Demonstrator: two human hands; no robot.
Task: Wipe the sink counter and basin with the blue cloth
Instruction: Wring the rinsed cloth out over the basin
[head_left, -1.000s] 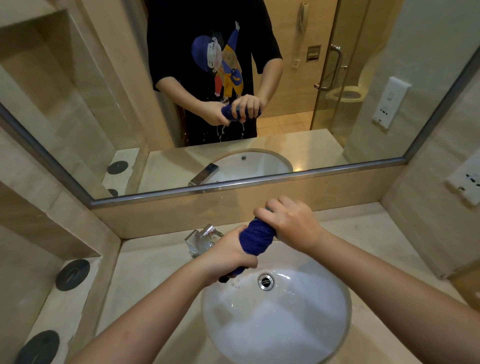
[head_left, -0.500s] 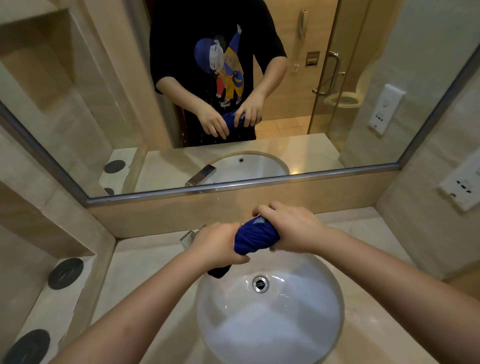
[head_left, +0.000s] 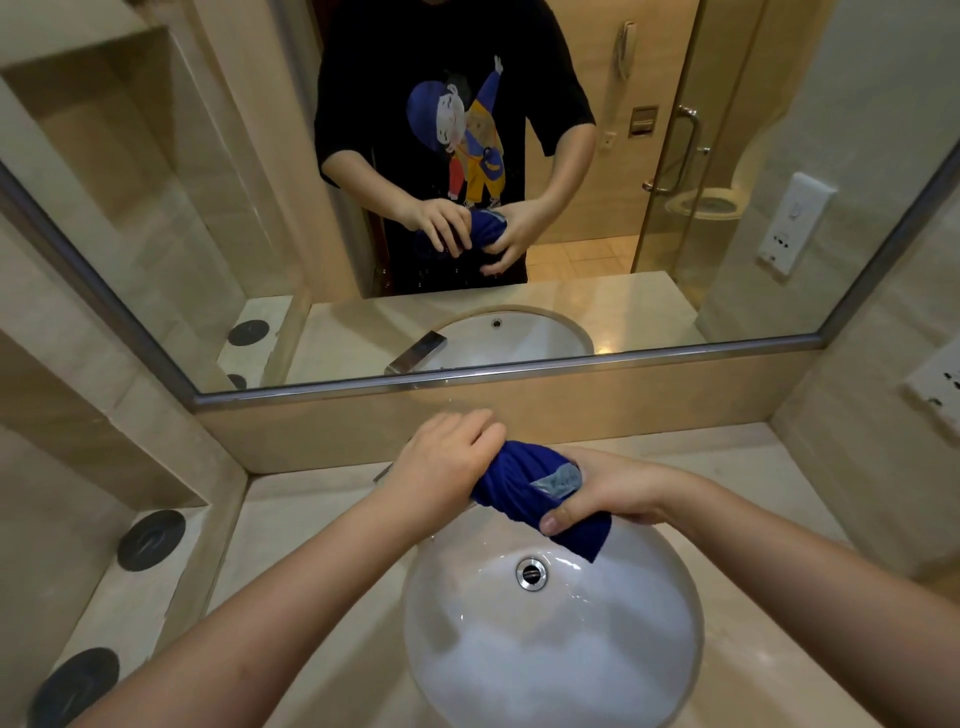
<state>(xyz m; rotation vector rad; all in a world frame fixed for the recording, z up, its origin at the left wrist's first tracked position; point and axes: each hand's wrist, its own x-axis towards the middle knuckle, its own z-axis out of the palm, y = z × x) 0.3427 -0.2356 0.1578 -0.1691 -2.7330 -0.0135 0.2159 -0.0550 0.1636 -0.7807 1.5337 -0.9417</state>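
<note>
A twisted blue cloth with a pale label hangs over the back of the white oval basin. My left hand grips its left end from above. My right hand grips its right end, thumb on top, and a loose corner dangles below it. The beige stone counter surrounds the basin. The chrome drain sits under the cloth. My left hand hides most of the faucet.
A wide mirror rises behind the counter and reflects a person in a black shirt. Two black round discs lie on the lower ledge at left. A white wall socket is on the right wall.
The cloth has been turned between my hands: my left hand rose over its left end, my right hand dropped and rolled palm-up, and the loose tail now hangs on the right.
</note>
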